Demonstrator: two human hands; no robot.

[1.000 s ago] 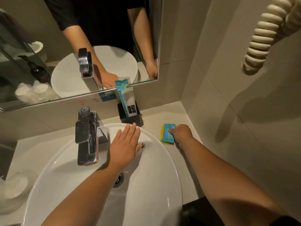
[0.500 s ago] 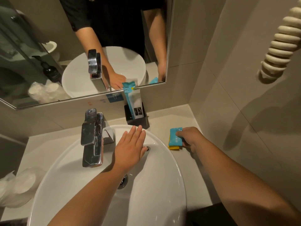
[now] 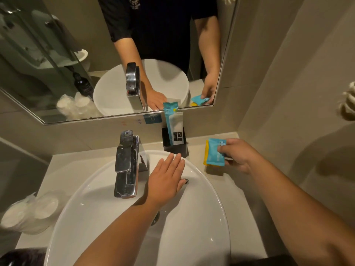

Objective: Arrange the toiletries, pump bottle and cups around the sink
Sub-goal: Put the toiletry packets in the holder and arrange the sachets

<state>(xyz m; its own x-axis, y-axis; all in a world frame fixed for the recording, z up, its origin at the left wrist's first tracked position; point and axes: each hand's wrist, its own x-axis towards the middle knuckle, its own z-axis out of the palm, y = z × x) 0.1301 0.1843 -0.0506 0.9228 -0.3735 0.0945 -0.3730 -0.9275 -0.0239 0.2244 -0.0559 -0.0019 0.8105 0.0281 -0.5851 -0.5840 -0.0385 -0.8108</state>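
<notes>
My right hand (image 3: 237, 155) grips a blue toiletry packet (image 3: 215, 152) with a yellow packet (image 3: 206, 153) under it, lifted just above the counter to the right of the white sink (image 3: 207, 217). My left hand (image 3: 165, 178) lies flat, fingers apart, on the sink's back rim beside the chrome tap (image 3: 126, 164). A black holder (image 3: 175, 145) with tall blue-and-white sachets (image 3: 172, 126) stands against the wall behind the sink. Plastic-wrapped cups (image 3: 28, 212) lie on the counter at the far left. The dark pump bottle (image 3: 81, 83) shows only as a reflection in the mirror.
The mirror (image 3: 115, 54) covers the wall above the counter. A tiled side wall (image 3: 288, 93) closes off the right, with a coiled white cord (image 3: 347, 104) hanging on it. The beige counter (image 3: 240, 217) runs narrow around the sink.
My right hand has closed on the blue and yellow packets and lifted them off the counter toward the wall. The left hand has stayed on the sink rim.
</notes>
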